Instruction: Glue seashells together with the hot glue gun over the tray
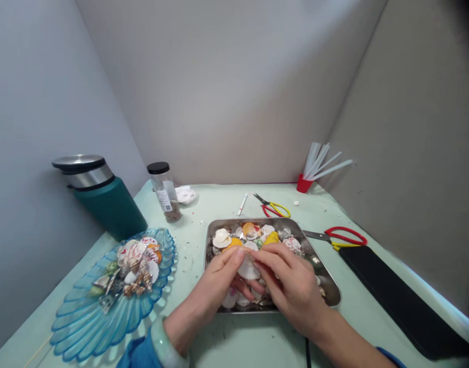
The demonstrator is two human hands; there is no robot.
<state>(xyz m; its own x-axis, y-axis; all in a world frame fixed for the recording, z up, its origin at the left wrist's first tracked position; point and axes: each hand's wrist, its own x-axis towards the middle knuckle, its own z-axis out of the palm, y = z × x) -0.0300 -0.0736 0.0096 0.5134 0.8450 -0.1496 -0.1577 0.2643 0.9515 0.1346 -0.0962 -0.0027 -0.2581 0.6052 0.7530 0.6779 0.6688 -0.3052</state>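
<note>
Tabletop (257,199) in pale green lay boxed by plain grey walls (227,92). At its middle sat a steel tray (284,220) of mixed shells (253,232). Over the tray the left hand (213,289) and right hand (294,286) met, fingertips of both pinched on one white shell (248,269). Left of the tray stood a blue dish (85,317) of shells and a green flask (108,204); right of it, red-handled scissors (344,236) and a black slab (395,301), cut off by the frame edge. The hands hid the tray's near shells.
</note>
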